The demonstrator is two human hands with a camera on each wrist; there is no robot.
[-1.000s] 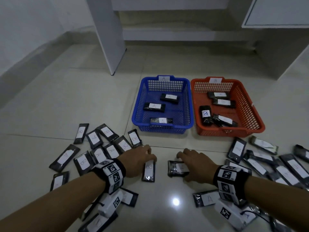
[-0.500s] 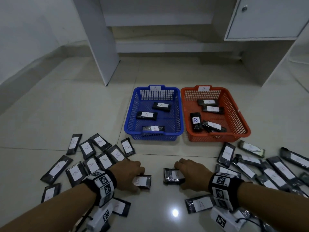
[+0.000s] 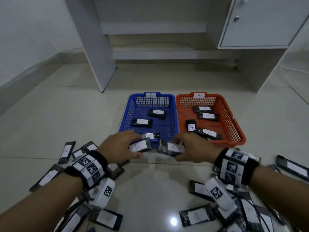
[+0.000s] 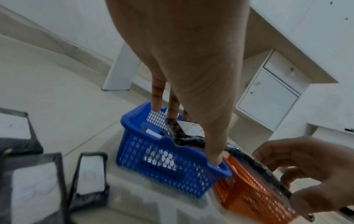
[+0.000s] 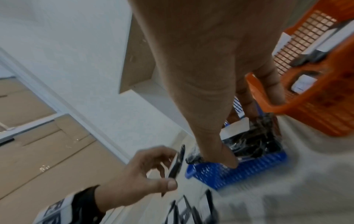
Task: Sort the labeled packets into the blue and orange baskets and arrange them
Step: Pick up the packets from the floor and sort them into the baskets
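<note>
I am pinching a B-labelled packet point(image 3: 140, 145) in my left hand point(image 3: 117, 148) and gripping another packet point(image 3: 170, 147), label blurred, in my right hand point(image 3: 195, 148), both at frame centre, just before the blue basket point(image 3: 127, 114) and orange basket point(image 3: 234, 121).

In my left hand point(image 3: 119, 149) I pinch a black packet point(image 3: 140, 145) whose white label reads B. My right hand point(image 3: 194, 149) grips another packet point(image 3: 170, 147); its label is blurred, perhaps an A. Both are lifted just before the blue basket point(image 3: 173, 114), which is tagged A and holds three black packets with white labels. The orange basket point(image 3: 234, 124), tagged B, stands touching it on the right and holds four packets. More labeled packets lie scattered flat on the floor point(image 3: 70, 114) at both sides.
</note>
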